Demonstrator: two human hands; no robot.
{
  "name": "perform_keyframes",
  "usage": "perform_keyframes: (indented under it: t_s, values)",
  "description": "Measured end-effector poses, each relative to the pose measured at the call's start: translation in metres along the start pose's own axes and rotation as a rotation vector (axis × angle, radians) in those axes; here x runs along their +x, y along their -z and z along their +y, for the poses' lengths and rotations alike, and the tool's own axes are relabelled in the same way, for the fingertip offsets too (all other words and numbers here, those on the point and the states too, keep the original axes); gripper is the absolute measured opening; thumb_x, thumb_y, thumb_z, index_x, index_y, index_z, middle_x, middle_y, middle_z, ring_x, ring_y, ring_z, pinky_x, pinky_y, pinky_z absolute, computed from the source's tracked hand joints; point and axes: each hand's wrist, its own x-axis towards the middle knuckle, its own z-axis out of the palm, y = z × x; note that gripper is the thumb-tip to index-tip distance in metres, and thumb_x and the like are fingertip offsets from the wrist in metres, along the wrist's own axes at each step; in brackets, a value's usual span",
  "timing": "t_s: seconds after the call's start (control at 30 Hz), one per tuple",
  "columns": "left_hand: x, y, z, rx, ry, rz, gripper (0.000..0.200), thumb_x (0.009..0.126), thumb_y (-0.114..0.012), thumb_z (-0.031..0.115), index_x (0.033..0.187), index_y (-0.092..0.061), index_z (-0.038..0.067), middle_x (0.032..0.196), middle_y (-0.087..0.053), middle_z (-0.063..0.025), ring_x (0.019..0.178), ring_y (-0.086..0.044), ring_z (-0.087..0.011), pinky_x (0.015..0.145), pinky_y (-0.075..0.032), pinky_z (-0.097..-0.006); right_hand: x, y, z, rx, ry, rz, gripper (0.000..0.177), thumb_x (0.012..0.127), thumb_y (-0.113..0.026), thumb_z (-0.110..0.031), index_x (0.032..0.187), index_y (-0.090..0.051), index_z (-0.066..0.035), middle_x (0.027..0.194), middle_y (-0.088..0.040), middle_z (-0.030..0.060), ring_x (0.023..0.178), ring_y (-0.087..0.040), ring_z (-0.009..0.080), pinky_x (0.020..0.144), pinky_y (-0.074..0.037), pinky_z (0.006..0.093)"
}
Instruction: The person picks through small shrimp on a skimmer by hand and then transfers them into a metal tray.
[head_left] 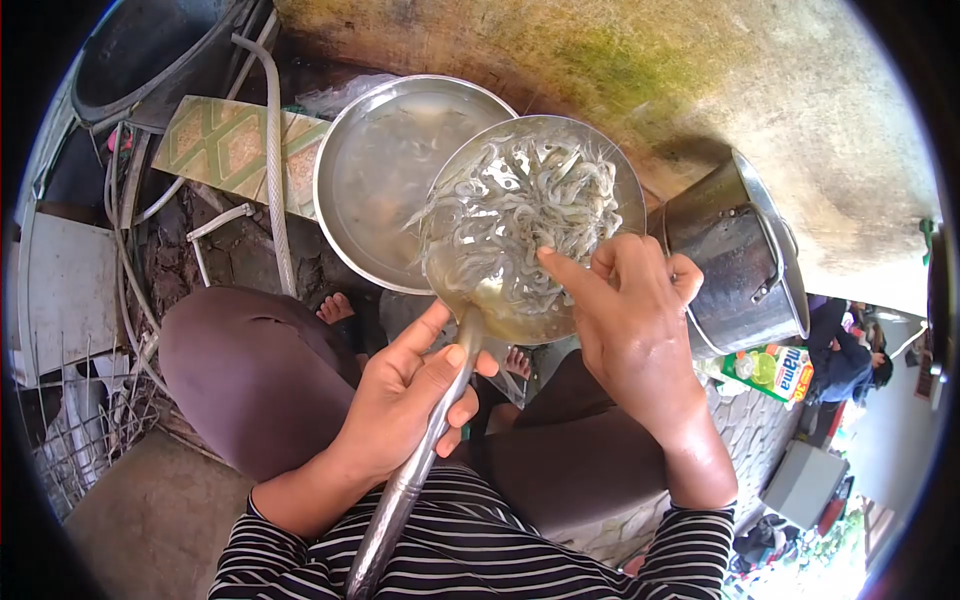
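Note:
A long-handled round metal pan (470, 290) is tilted in front of me, filled with raw grey shrimp (540, 200) in shallow water. My left hand (405, 400) grips its metal handle (425, 450) just below the bowl, thumb on top and fingers around the underside. Over the pan's right side is my right hand (635, 320), its index finger stretched out to touch the shrimp and its other fingers bent. I see nothing held in it. Behind the pan, partly covered by it, a wide metal basin (330, 200) contains cloudy water with pale bits.
A dented metal pot (725, 250) leans by the stained wall (700, 80) on the right. A green packet (770, 372) lies below it. To the left are a hose (273, 150), a patterned tile (215, 145) and a dark tub (150, 60). Another person (850, 360) appears far right.

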Motion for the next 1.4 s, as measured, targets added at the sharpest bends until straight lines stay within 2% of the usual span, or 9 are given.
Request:
perform_keyframes:
  t_s: [0.4, 0.57, 0.7, 0.77, 0.9, 0.97, 1.17, 1.3, 1.4]
  values:
    - [-0.001, 0.001, 0.001, -0.013, -0.014, -0.005, 0.05, 0.092, -0.044, 0.015, 0.136, -0.022, 0.008, 0.09, -0.053, -0.0107, 0.052, -0.045, -0.0064, 0.036, -0.04, -0.0173, 0.0, -0.011, -0.012, -0.081, -0.053, 0.015, 0.039, 0.064, -0.056, -0.005, 0.101, -0.06, -0.014, 0.075, -0.04, 0.0008, 0.077, -0.044, 0.0174, 0.069, -0.024, 0.0339]
    - [-0.001, 0.001, 0.001, -0.014, -0.013, 0.001, 0.05, 0.092, -0.044, 0.015, 0.136, -0.022, 0.008, 0.09, -0.054, -0.0104, 0.052, -0.045, -0.0066, 0.036, -0.04, -0.0172, -0.004, -0.011, -0.014, 0.017, 0.064, -0.06, 0.038, 0.064, -0.055, -0.006, 0.101, -0.06, -0.015, 0.075, -0.041, 0.0008, 0.078, -0.045, 0.0169, 0.07, -0.024, 0.0346]
    - [-0.003, 0.003, 0.003, -0.036, 0.002, -0.047, 0.049, 0.093, -0.04, 0.013, 0.137, -0.018, 0.007, 0.094, -0.052, -0.0108, 0.057, -0.046, -0.0072, 0.039, -0.042, -0.0181, -0.002, -0.006, -0.014, 0.02, 0.058, -0.038, 0.04, 0.064, -0.055, -0.005, 0.103, -0.06, -0.016, 0.074, -0.04, 0.0004, 0.077, -0.044, 0.0163, 0.069, -0.023, 0.0349]
    - [-0.002, 0.002, 0.003, -0.034, -0.001, -0.049, 0.049, 0.093, -0.04, 0.013, 0.137, -0.019, 0.007, 0.093, -0.052, -0.0106, 0.057, -0.046, -0.0071, 0.039, -0.042, -0.018, 0.002, -0.005, -0.014, -0.014, -0.064, 0.045, 0.044, 0.065, -0.058, -0.004, 0.106, -0.062, -0.021, 0.072, -0.037, -0.0003, 0.072, -0.043, 0.0147, 0.067, -0.021, 0.0328]
    - [-0.002, 0.001, 0.003, -0.033, 0.003, -0.05, 0.049, 0.093, -0.04, 0.013, 0.137, -0.019, 0.007, 0.093, -0.052, -0.0106, 0.057, -0.046, -0.0071, 0.039, -0.042, -0.018, 0.001, -0.011, -0.013, -0.072, -0.072, 0.023, 0.043, 0.065, -0.056, -0.006, 0.106, -0.06, -0.019, 0.074, -0.038, -0.0001, 0.076, -0.043, 0.0151, 0.068, -0.023, 0.0343]
    - [-0.002, 0.002, 0.003, -0.019, 0.002, -0.055, 0.05, 0.093, -0.04, 0.013, 0.137, -0.019, 0.008, 0.093, -0.052, -0.0105, 0.057, -0.046, -0.0071, 0.039, -0.042, -0.018, -0.002, -0.016, -0.016, -0.024, 0.023, 0.005, 0.04, 0.066, -0.055, -0.005, 0.104, -0.061, -0.019, 0.073, -0.039, -0.0002, 0.074, -0.043, 0.0147, 0.067, -0.023, 0.034]
    - [-0.001, 0.002, 0.003, -0.02, 0.006, -0.052, 0.05, 0.093, -0.04, 0.013, 0.137, -0.018, 0.008, 0.093, -0.053, -0.0107, 0.057, -0.046, -0.007, 0.04, -0.042, -0.0182, -0.002, -0.015, -0.016, 0.043, 0.095, 0.011, 0.032, 0.067, -0.056, -0.008, 0.097, -0.063, -0.019, 0.072, -0.04, -0.0009, 0.075, -0.045, 0.0144, 0.068, -0.023, 0.034]
    - [-0.001, 0.002, 0.002, -0.026, 0.008, -0.051, 0.05, 0.093, -0.04, 0.013, 0.137, -0.018, 0.008, 0.093, -0.053, -0.0108, 0.057, -0.046, -0.0069, 0.04, -0.042, -0.0181, 0.0, -0.008, -0.011, 0.033, 0.055, 0.018, 0.033, 0.065, -0.059, -0.009, 0.096, -0.063, -0.018, 0.072, -0.04, -0.0013, 0.076, -0.045, 0.0144, 0.068, -0.023, 0.0347]
    - [0.0, 0.001, 0.001, -0.025, -0.007, -0.012, 0.051, 0.092, -0.044, 0.016, 0.137, -0.021, 0.009, 0.089, -0.054, -0.01, 0.053, -0.045, -0.007, 0.036, -0.04, -0.0176, 0.002, -0.006, -0.008, 0.014, 0.008, 0.048, 0.037, 0.063, -0.059, -0.008, 0.098, -0.063, -0.017, 0.072, -0.04, -0.001, 0.076, -0.046, 0.0148, 0.068, -0.023, 0.0354]
